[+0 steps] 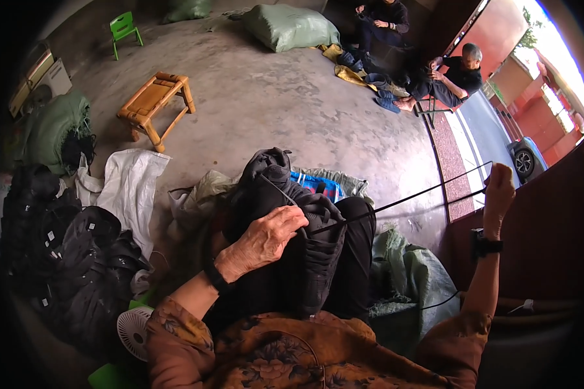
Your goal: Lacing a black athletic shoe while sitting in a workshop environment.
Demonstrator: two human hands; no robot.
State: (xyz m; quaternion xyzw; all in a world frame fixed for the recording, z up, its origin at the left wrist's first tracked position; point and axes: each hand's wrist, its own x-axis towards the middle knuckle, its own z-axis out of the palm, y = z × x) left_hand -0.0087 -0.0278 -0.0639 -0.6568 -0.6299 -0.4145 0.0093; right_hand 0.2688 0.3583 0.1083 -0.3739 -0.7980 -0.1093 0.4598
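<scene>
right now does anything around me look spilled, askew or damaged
Nothing looks clearly damaged. The black heap at left looks untidiest: its pieces lie jumbled beside a crumpled white sack. Whether it spilled, I can't tell. The black lace runs taut.

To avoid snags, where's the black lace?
In the head view, right of centre, the black lace stretches from the black shoe up to the right hand.

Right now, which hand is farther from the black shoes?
The right hand, out to the side holding the black lace; the left hand is close by the shoes.
</scene>
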